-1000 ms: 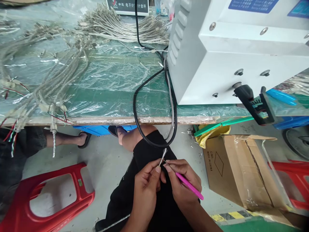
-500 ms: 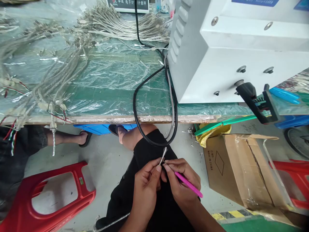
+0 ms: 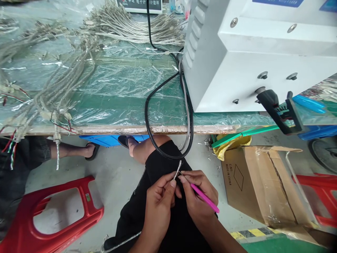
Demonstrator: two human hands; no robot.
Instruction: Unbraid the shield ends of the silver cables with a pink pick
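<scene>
Above my lap, my left hand (image 3: pixel 161 196) pinches a thin silvery braided cable (image 3: pixel 178 169) between thumb and fingers, its end pointing up and away from me. The cable's other part (image 3: pixel 129 241) trails out below my left forearm. My right hand (image 3: pixel 201 195) is closed around a tool with a pink handle (image 3: pixel 204 198) and a thin metal tip. That tip touches or nearly touches the cable just above my left fingertips; the exact contact is too small to make out. Both hands are close together, below the table edge.
A plastic-covered green table (image 3: pixel 116 91) carries bundles of clear cables (image 3: pixel 68 73) and a white machine (image 3: pixel 237 66) with a black lever. A black cord (image 3: pixel 146 112) loops over the edge. Around me are a red stool (image 3: pixel 86 193), a cardboard box (image 3: pixel 244 182) and another person's leg (image 3: pixel 68 149).
The pink-handled tool has shifted slightly, its tip a little higher along the cable and its handle end slightly left and up. My left hand keeps its pinch on the cable.
</scene>
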